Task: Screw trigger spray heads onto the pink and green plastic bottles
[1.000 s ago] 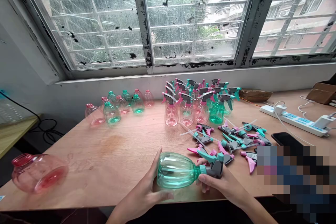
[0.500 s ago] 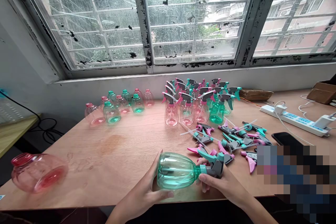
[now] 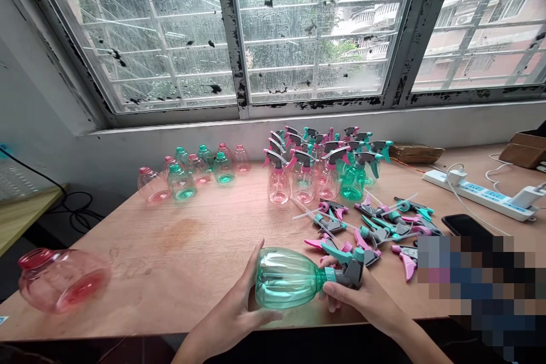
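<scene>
Steadily, I held the green spray bottle on its side, long axis parallel to the bench's near edge, left hand gripping its body, right hand clasping the grey sprayer head.

White power strip at 3 o'clock on the wooden table carries white chargers; black smartphone lies just below it. Cardboard box sits at 2 o'clock. Barred, paint-chipped window spans 12 o'clock.
</scene>
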### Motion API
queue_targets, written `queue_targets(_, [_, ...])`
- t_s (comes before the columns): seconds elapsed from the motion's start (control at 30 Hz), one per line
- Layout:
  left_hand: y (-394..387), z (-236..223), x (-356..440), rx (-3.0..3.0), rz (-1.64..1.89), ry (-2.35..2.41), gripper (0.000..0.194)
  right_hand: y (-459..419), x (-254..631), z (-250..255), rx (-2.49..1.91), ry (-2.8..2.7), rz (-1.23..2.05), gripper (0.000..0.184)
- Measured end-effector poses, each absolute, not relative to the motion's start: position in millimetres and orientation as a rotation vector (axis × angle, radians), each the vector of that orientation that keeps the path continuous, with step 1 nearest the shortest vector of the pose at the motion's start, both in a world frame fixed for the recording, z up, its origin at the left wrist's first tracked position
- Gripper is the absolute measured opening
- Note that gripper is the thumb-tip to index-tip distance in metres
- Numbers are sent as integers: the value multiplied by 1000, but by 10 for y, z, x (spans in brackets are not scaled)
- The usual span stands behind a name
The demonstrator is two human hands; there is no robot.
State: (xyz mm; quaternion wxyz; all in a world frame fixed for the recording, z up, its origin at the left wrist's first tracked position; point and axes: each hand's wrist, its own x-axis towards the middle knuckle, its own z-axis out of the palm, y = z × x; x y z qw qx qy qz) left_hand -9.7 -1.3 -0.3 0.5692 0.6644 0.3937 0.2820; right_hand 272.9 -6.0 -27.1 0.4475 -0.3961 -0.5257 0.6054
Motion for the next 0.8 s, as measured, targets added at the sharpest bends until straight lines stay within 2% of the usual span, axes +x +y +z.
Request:
queue_targets(0.13, [7, -45, -147, 1583, 659, 923, 130, -51, 2730, -283, -968, -1304, 1500, 43])
queue_targets(0.3, [-18, -65, -154, 1594, 683, 886, 113, -49, 2729, -305, -957, -1283, 1497, 44])
queue_targets(0.6, [-21, 7, -96, 1615, 708, 870, 107, -50, 2725, -296, -985, -1292, 1446, 43])
queue_targets(0.8, [22, -96, -151, 1639, 667, 912, 109, -51, 2730, -265, -967, -1321, 1444, 42])
